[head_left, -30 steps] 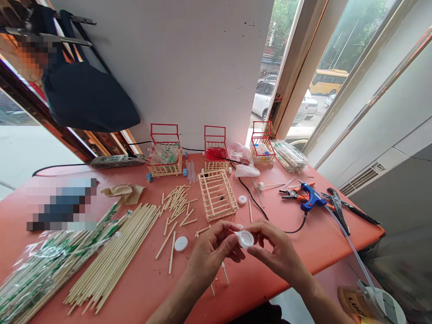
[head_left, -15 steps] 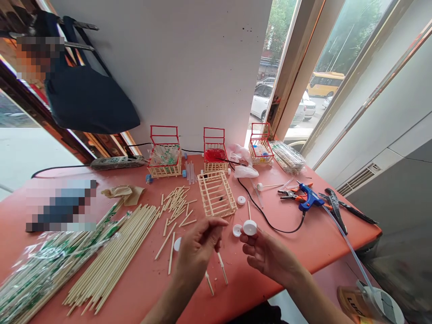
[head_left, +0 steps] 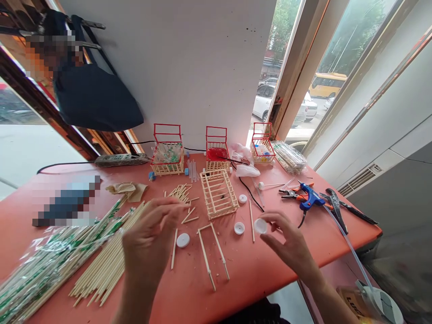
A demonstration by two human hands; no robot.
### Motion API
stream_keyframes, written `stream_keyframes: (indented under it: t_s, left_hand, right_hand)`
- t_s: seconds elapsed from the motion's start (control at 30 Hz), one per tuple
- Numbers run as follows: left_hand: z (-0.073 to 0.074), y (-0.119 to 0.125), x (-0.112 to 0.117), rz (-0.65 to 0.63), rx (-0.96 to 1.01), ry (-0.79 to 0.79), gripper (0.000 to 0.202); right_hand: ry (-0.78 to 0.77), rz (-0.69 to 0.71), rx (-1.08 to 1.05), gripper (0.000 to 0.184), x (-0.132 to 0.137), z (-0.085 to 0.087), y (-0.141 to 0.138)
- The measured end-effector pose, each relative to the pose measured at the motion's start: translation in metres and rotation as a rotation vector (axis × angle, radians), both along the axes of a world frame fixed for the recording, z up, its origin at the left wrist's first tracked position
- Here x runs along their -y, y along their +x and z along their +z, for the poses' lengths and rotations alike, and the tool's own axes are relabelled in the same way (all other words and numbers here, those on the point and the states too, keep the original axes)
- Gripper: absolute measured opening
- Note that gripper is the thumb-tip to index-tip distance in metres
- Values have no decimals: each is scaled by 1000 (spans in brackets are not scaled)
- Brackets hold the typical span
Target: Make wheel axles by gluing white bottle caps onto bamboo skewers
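Observation:
My right hand (head_left: 290,245) pinches a white bottle cap (head_left: 261,226) between thumb and fingers, above the right part of the table. Just left of it lie a wooden stick (head_left: 252,220) and another white cap (head_left: 239,228). My left hand (head_left: 151,236) is raised over the wooden sticks, its fingers stretched out and apart from the thumb, with nothing visible in it. Between the hands lies a U-shaped stick frame (head_left: 203,252). One more white cap (head_left: 182,240) rests beside the left hand. Behind them is a slatted stick body (head_left: 219,193).
Long sticks (head_left: 101,265) and a plastic-wrapped bundle (head_left: 43,261) cover the left side. Small stick carts (head_left: 168,157) with red handles stand along the wall. A blue glue gun (head_left: 310,196), pliers (head_left: 286,193) and a black cable (head_left: 251,195) lie to the right.
My left hand has moved left, away from the right hand, and its fingers have opened out. My right hand has shifted slightly right, turning the cap. The U-shaped frame is now uncovered.

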State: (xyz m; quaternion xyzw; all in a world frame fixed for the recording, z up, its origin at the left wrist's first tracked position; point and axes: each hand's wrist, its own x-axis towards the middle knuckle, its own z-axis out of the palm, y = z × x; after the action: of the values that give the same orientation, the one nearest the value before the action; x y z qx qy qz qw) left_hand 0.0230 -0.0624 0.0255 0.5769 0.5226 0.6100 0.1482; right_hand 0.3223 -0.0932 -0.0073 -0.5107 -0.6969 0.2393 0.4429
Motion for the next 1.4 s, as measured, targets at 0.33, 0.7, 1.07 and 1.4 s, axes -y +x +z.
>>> stream_keyframes:
  t_s: [0.33, 0.7, 1.07, 1.4]
  left_hand:
    - [2, -16, -1, -42, -188, -93, 19]
    - [-51, -36, 14, -209, -775, -486, 20]
    - [-57, -35, 13, -243, -340, -468, 26]
    - [-45, 27, 29, -918, 1050, -826, 43]
  right_hand:
    - [96, 164, 509, 25, 1, -31, -20]
    - [137, 198, 585, 28, -12, -41, -20]
    - [188, 248, 601, 48, -8, -34, -26]
    - [344, 282, 384, 42, -6, 1, -54]
